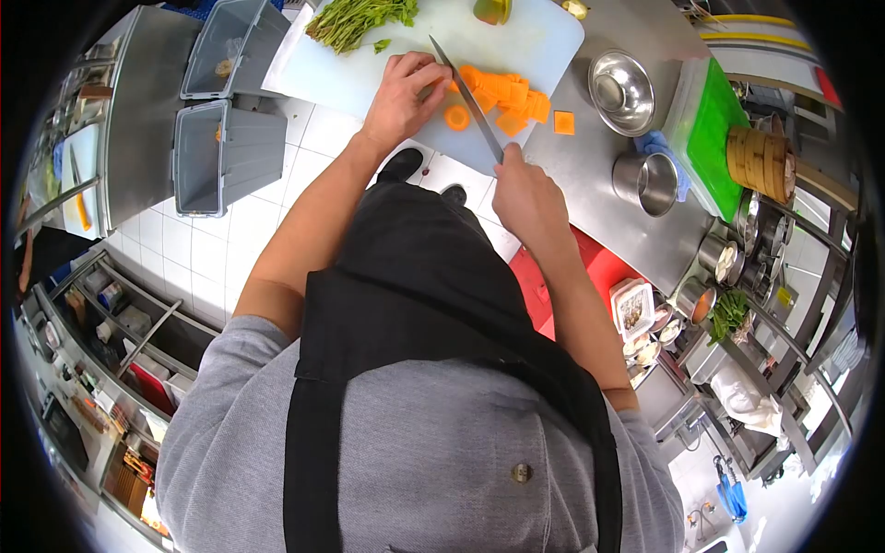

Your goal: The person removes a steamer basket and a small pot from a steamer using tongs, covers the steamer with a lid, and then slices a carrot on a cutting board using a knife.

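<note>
My right hand [532,195] is wrapped round the handle of a kitchen knife [474,109], its blade slanting up and left over a white cutting board [442,28]. Left of the blade, my left hand [406,98] has its fingers curled down on a piece of carrot [430,89], mostly hidden by them. Flat orange carrot slices [502,90] lie in an overlapping pile on the blade's right. A round carrot piece [456,117] rests just left of the blade, and one square carrot slice [564,123] lies apart at the board's right edge.
Green leafy stalks [359,26] lie at the board's far left. A steel bowl [621,92] and a steel pot [647,182] stand on the metal counter [590,175] to the right, beside a green board [717,138]. Grey bins [229,158] are at left.
</note>
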